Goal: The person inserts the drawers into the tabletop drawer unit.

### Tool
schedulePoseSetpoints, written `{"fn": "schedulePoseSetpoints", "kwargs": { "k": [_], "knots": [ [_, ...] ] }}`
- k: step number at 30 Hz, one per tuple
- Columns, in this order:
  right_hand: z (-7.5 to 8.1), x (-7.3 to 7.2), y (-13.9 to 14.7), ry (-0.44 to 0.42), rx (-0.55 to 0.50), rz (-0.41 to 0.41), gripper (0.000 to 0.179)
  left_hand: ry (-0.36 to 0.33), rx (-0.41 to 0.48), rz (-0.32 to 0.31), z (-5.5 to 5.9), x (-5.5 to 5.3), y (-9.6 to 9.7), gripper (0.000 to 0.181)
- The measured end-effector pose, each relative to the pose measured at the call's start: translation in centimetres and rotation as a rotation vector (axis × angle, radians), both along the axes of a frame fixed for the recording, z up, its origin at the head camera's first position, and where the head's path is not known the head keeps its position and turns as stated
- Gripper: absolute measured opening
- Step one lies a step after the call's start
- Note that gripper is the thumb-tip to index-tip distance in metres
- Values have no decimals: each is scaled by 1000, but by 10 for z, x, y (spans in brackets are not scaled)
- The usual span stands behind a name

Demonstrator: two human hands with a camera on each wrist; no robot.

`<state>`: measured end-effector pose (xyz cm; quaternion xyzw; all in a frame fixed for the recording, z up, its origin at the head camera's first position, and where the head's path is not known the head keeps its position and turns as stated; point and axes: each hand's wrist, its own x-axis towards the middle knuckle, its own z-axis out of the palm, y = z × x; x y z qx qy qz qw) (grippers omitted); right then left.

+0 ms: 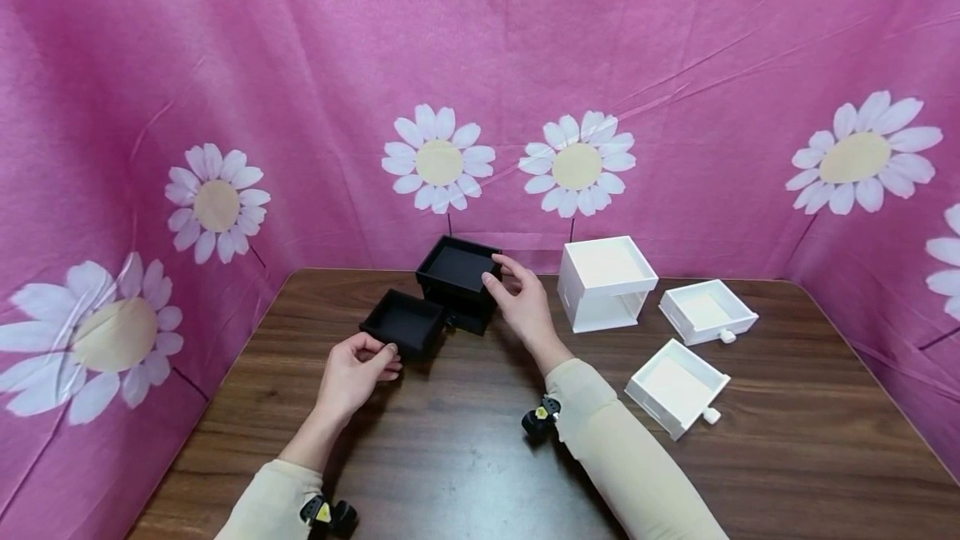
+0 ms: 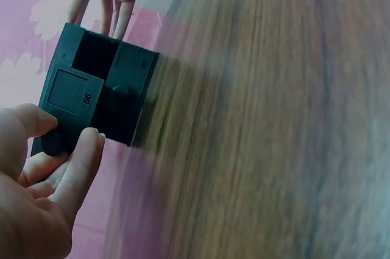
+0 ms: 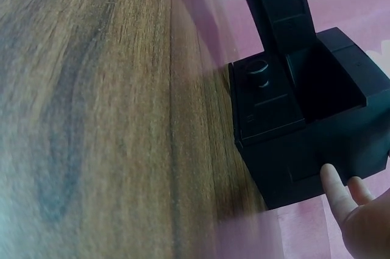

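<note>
My left hand (image 1: 351, 375) pinches a small black drawer (image 1: 403, 322) at its front, near its round knob (image 2: 52, 143). The drawer is held tilted before the left part of a black two-level box (image 1: 457, 261), overlapping its upper opening in the left wrist view. Lower down in the box sits another black drawer (image 3: 268, 106) with a knob (image 3: 258, 73). The upper compartment (image 3: 323, 82) shows as a dark gap. My right hand (image 1: 525, 305) steadies the box's right side, its extended fingertips (image 3: 332, 177) touching the wall.
To the right stands a white box frame (image 1: 607, 265) with an open front. Beside it two white drawers with knobs lie on the wooden table (image 1: 465, 457), one farther back (image 1: 705, 311) and one nearer (image 1: 678, 386). A pink flowered cloth (image 1: 337, 65) hangs behind and at the sides.
</note>
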<state>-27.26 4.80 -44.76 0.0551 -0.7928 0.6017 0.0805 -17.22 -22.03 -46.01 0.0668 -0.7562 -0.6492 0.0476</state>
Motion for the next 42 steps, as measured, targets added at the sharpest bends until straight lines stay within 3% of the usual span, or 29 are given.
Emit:
{"fn": "schedulePoseSetpoints", "kwargs": {
  "k": [42],
  "knots": [
    [-1,-1,1,19,1,13,47,24,30,-50,-1,-3,40,13]
  ]
}}
